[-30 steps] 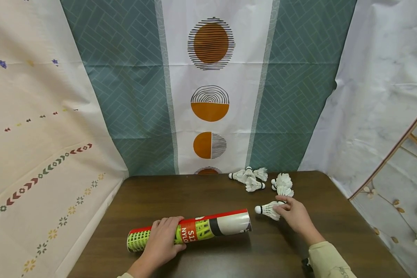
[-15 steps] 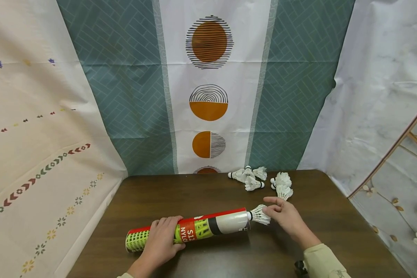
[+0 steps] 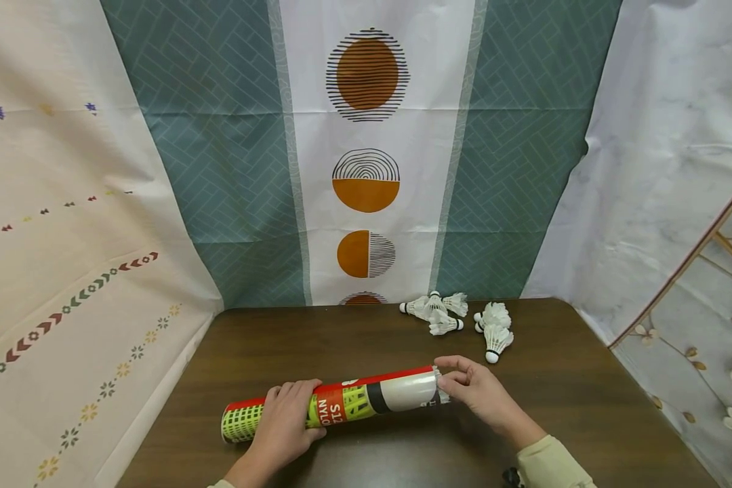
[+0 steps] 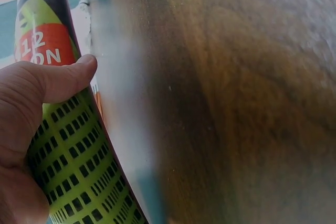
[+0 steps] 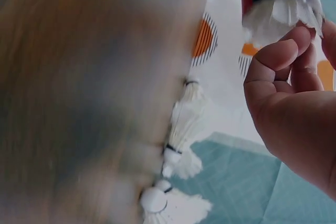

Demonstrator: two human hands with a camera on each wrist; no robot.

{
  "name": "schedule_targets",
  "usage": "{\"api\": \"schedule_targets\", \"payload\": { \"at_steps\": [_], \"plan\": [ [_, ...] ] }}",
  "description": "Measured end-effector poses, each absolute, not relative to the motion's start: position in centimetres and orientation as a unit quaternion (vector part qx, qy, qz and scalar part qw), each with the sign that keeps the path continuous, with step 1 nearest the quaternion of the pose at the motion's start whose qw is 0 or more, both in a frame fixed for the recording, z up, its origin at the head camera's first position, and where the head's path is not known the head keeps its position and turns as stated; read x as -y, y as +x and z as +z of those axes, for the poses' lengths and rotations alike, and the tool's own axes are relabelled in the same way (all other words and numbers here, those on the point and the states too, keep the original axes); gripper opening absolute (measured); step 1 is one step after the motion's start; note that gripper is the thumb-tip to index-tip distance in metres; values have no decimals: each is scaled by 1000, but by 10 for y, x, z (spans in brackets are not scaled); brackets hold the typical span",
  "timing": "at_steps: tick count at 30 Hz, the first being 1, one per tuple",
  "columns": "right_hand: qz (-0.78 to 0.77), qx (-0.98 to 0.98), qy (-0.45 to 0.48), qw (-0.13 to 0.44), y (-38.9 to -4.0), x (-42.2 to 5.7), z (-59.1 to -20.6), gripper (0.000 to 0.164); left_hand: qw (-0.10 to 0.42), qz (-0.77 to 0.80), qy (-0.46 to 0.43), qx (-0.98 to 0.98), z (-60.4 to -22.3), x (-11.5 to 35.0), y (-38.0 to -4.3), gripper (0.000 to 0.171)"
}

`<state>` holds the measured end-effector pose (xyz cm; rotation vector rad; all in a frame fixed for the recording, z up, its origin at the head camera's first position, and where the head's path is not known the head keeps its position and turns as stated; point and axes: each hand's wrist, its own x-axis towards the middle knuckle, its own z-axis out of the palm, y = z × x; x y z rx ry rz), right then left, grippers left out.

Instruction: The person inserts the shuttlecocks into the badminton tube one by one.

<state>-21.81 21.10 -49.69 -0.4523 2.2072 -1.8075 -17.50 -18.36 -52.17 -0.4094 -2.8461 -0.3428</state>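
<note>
A printed shuttlecock tube [image 3: 405,392] lies slantwise on the brown table. My left hand [image 3: 285,417] grips it near its yellow-green netted end, thumb across the print in the left wrist view. At the tube's right mouth, my right hand [image 3: 478,393] pinches the feather edge of a white shuttlecock [image 5: 269,20]. Only the skirt's rim sticks out of the tube; its cork is hidden inside. Behind the right hand, a loose shuttlecock [image 3: 497,341] lies with its cork toward me.
At the table's back edge several more shuttlecocks [image 3: 437,313] lie in a loose cluster, with others just right of them. Patterned cloth [image 3: 366,203] hangs right behind the table and along both sides. A small dark object [image 3: 512,477] shows by the right sleeve.
My right hand has moved left, carrying the shuttlecock from the open table into the tube's mouth cork first. The left hand and tube have stayed nearly in place.
</note>
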Motion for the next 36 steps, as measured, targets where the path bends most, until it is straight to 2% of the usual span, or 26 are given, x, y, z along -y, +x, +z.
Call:
{"api": "schedule_targets", "payload": {
  "at_steps": [5,9,13,23,27,32,36],
  "plan": [
    [-632,-746,-164,131,-215,-201,-501,62,122,-117,-137,976,-521,185,-174,89],
    [-640,-744,-153,114,-214,-196,-504,75,126,-118,-131,976,-521,185,-174,89],
    [-627,-758,-149,100,-212,-192,-506,78,128,-121,-127,976,-520,185,-174,88],
    [-625,-736,-214,149,-210,-187,-508,83,127,-122,-127,976,-521,186,-174,88],
    [-623,-735,-217,153,-209,-187,-508,85,128,-121,-128,976,-521,186,-174,89],
    [-602,-762,-205,121,-210,-194,-505,80,129,-122,-129,976,-521,187,-173,88],
    [-568,-803,-178,37,-221,-213,-498,63,129,-123,-129,976,-520,187,-172,88]
  ]
}}
